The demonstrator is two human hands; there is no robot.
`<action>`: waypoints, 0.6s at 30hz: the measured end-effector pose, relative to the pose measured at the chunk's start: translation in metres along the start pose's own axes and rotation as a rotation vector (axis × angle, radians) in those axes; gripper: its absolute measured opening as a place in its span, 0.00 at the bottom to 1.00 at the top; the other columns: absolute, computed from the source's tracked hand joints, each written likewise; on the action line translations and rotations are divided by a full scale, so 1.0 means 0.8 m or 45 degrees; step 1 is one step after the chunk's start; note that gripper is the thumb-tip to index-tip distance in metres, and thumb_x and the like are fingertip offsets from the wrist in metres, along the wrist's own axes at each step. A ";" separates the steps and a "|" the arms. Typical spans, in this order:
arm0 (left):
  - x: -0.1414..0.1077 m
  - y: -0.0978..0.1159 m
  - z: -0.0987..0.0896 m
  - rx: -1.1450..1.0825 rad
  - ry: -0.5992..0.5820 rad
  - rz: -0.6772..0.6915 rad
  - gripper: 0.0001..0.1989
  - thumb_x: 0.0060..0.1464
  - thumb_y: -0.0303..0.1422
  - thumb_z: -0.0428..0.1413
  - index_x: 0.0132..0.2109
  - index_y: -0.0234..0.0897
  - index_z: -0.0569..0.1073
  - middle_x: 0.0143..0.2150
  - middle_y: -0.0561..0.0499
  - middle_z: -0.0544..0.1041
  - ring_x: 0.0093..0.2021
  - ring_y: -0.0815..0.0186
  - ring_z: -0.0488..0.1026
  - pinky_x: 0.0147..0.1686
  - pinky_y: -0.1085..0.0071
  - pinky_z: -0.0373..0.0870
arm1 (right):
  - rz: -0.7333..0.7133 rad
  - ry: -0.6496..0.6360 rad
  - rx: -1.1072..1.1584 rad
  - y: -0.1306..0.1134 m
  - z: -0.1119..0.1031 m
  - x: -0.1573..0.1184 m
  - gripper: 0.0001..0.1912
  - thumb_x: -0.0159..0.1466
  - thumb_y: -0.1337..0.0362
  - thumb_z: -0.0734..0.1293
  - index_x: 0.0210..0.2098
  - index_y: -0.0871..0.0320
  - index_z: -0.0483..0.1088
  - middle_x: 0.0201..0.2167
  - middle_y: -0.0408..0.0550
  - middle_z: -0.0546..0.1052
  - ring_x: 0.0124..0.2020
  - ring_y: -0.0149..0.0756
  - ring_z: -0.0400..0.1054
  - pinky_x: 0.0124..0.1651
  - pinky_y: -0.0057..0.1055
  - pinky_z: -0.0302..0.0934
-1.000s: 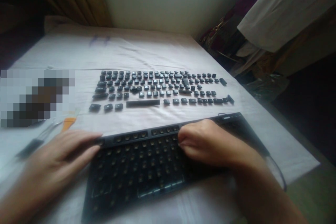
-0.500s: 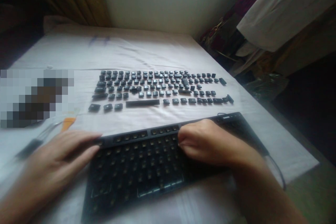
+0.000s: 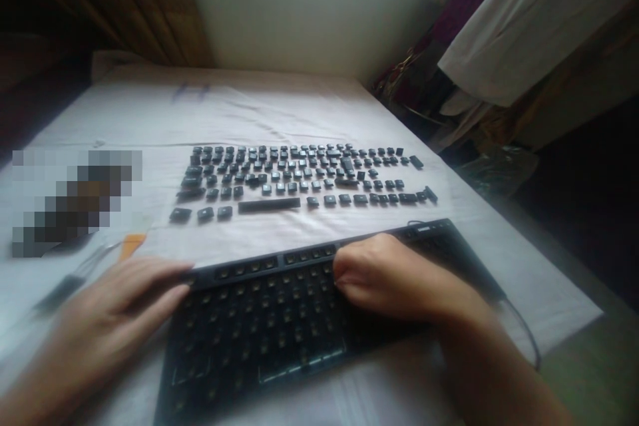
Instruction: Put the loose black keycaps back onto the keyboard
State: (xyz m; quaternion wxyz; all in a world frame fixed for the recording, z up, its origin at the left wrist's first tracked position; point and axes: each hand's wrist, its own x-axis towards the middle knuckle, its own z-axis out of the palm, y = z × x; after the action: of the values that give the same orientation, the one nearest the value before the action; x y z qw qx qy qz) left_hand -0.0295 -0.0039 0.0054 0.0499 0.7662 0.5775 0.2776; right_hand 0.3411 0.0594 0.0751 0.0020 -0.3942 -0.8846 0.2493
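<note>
A black keyboard (image 3: 279,319) with its keycaps off lies aslant on the white sheet, its small key stems showing. At its far left corner, my left hand (image 3: 124,306) grips the edge, thumb on the near side and fingers along the top. Over the upper right-middle part of the board, my right hand (image 3: 384,279) is closed in a fist; whatever its fingers hold is hidden beneath it. Beyond the keyboard, many loose black keycaps (image 3: 292,186) are laid out in rows like a keyboard layout, with the long space bar (image 3: 269,205) in the nearest row.
A brush-like tool with an orange part (image 3: 132,246) lies beyond my left hand. A blurred-out dark item (image 3: 74,203) is at the left. The keyboard's cable (image 3: 524,329) runs off at the right. Clothes (image 3: 494,33) hang beyond the right edge.
The view has tilted slightly, so the keycaps appear a little lower. Both hands keep the same hold and place on the keyboard.
</note>
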 end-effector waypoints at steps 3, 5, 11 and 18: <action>0.006 0.008 -0.002 -0.008 0.040 0.007 0.19 0.57 0.58 0.54 0.43 0.55 0.79 0.40 0.60 0.83 0.38 0.66 0.81 0.39 0.74 0.76 | 0.004 0.008 0.009 -0.002 0.000 0.001 0.07 0.56 0.76 0.67 0.27 0.58 0.73 0.23 0.40 0.74 0.24 0.26 0.63 0.28 0.23 0.52; 0.010 0.013 -0.003 -0.019 0.073 0.015 0.19 0.57 0.58 0.54 0.42 0.54 0.80 0.39 0.60 0.84 0.36 0.65 0.81 0.38 0.74 0.77 | -0.002 0.014 0.029 -0.002 0.000 0.001 0.08 0.55 0.76 0.66 0.26 0.58 0.73 0.23 0.40 0.74 0.23 0.26 0.63 0.28 0.23 0.52; 0.017 0.019 -0.008 0.008 0.107 0.058 0.20 0.57 0.58 0.53 0.40 0.54 0.81 0.37 0.60 0.84 0.35 0.66 0.82 0.35 0.76 0.77 | -0.062 0.369 0.347 0.015 -0.014 -0.008 0.05 0.59 0.69 0.66 0.30 0.58 0.76 0.25 0.42 0.77 0.27 0.29 0.69 0.32 0.25 0.60; 0.010 0.006 0.000 0.025 0.023 -0.013 0.25 0.58 0.60 0.50 0.43 0.49 0.81 0.40 0.54 0.84 0.40 0.61 0.81 0.42 0.70 0.77 | 0.325 0.655 0.255 0.052 -0.019 -0.008 0.08 0.62 0.61 0.65 0.32 0.56 0.76 0.29 0.45 0.80 0.32 0.35 0.73 0.36 0.29 0.62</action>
State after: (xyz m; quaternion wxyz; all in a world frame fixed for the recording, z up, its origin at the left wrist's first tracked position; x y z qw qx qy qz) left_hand -0.0241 0.0018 0.0100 0.0386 0.7612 0.5843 0.2787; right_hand 0.3777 0.0852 0.0710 0.2337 -0.5501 -0.7694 0.2255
